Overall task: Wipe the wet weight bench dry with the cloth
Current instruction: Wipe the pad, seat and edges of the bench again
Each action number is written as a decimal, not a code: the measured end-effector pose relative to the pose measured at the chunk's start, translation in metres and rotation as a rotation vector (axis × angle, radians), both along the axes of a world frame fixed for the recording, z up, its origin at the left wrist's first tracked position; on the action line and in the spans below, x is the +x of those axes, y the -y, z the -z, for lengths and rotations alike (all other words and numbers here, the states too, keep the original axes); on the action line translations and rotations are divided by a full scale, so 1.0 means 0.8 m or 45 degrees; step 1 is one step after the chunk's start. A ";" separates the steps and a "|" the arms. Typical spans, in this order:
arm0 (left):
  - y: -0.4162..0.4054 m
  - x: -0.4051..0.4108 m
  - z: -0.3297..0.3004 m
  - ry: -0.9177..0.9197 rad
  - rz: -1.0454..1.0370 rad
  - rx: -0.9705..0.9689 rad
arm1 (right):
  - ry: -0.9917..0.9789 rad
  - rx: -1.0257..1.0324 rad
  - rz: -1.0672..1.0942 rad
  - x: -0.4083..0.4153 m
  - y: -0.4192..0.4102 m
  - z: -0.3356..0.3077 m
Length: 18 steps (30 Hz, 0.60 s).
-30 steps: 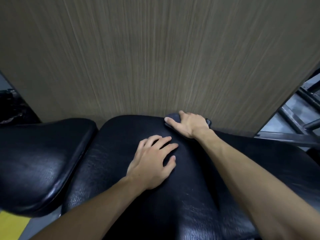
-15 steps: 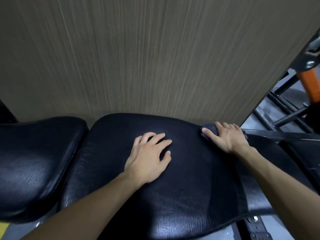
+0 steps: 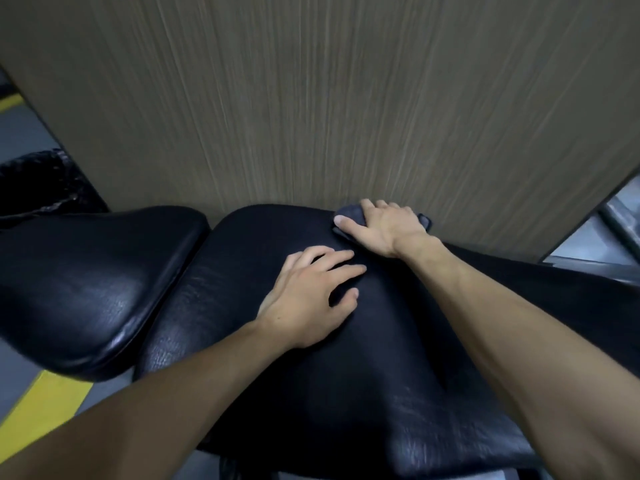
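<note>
Wood-grain wall behind bench (image 3: pixel 311 393) — right hand (image 3: pixel 381 226) presses cloth (image 3: pixel 349 214), left hand (image 3: pixel 308 299) splayed flat.

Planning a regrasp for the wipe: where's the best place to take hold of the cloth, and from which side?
Judging by its pose, grip the bunched end of the dark cloth that sticks out past the right hand, coming from above and the left. It lies flat on the pad's far edge, near the wood-grain panel, so that side looks tight.
</note>
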<state>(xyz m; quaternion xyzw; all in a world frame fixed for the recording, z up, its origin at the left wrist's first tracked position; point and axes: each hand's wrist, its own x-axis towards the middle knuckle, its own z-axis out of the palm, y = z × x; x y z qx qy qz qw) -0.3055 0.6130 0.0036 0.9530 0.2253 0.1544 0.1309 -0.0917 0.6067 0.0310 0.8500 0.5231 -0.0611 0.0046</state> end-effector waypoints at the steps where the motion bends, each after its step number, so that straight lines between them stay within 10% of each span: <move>1: 0.000 0.000 -0.001 0.002 0.000 -0.005 | -0.045 0.031 -0.003 0.010 0.014 0.000; 18: 0.007 0.002 -0.002 -0.056 -0.026 0.015 | -0.133 0.046 0.200 0.097 0.132 -0.001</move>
